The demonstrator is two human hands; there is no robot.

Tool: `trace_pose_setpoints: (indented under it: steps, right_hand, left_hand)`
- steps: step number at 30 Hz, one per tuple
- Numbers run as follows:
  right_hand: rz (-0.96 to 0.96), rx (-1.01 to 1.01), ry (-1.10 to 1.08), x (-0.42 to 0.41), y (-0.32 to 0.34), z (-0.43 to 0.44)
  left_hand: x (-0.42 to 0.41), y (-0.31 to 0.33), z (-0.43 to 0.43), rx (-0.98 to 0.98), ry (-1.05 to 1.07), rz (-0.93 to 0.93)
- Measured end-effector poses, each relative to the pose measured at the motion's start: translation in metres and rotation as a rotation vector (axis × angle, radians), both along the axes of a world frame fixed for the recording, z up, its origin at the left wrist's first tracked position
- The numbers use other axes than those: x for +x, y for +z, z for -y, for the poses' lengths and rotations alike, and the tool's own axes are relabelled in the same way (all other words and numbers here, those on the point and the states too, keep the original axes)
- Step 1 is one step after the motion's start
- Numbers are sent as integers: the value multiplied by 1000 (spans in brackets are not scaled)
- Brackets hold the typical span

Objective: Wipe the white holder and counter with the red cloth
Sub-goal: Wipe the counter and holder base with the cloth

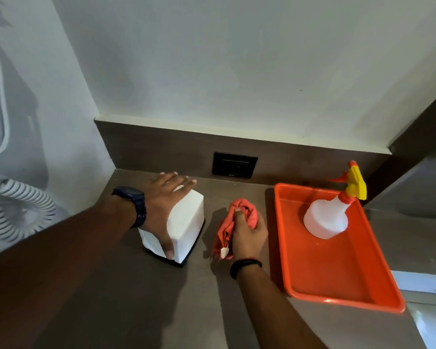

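While the brown table takes up most of the corner, the orange tray on its right side keeps the spray bottle parked out of the wiping zone, which looks pretty deliberate to me. Next down, the white holder stands near the back wall with the left hand draped over its top, fingers spread and the thumb down its front face, probably bracing it so it won't skid. Just beside it, the right hand is fisted round the bunched red cloth, pressing it onto the table, apparently not touching the holder.
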State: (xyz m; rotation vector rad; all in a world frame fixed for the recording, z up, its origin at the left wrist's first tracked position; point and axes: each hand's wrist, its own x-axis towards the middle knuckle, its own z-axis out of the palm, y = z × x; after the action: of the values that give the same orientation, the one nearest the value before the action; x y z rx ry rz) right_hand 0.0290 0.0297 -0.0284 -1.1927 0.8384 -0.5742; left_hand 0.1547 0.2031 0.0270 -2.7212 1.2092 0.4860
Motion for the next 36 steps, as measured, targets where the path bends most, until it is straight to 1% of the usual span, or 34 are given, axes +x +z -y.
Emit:
trace_pose_setpoints:
  steps: [1,3,5,7,8,13,17,18,20,22,24,26,29,30,34,36]
  right_hand:
    - [3,-4,19,1,-2,-6]
    - [31,-19,83,6,-4,-19]
    - [48,-34,222,13,-4,-33]
    - [13,-2,385,21,-3,-47]
    - [-10,12,417,23,-4,-53]
    - [-55,91,301,5,-17,-86]
    - [-15,120,249,-6,-12,-97]
    - [12,96,249,1,-9,-92]
    - [69,-36,257,18,-4,-78]
    - [54,-96,271,29,-6,-70]
    - [-20,-65,274,29,-15,-71]
    - [-92,11,266,21,-24,-80]
    - [-104,148,238,8,-25,-91]
    - [-83,142,223,7,-20,-93]
    - [-6,-53,221,23,-1,-82]
    - [-23,-38,218,37,0,-71]
  left_hand:
    - [0,-3,3,11,-27,-34]
    - [-2,-9,6,-34,-35,-28]
    - [-4,-13,6,-85,-27,24]
    - [-5,-18,6,-110,-28,87]
    - [-5,-20,6,-117,-27,107]
    - [-5,-24,6,-123,-16,109]
    - [-5,-22,6,-130,-19,91]
    - [-6,-22,6,-124,-19,91]
    - [-6,-21,7,-110,-29,108]
    - [-7,-22,7,-124,-31,123]
    - [-7,-22,7,-132,-16,117]
    - [-8,-23,7,-118,1,100]
    - [-7,-23,7,-120,-4,104]
    - [-7,-23,8,-121,-9,104]
    - [-9,-24,7,-138,-41,152]
    - [-11,-22,7,-163,-26,165]
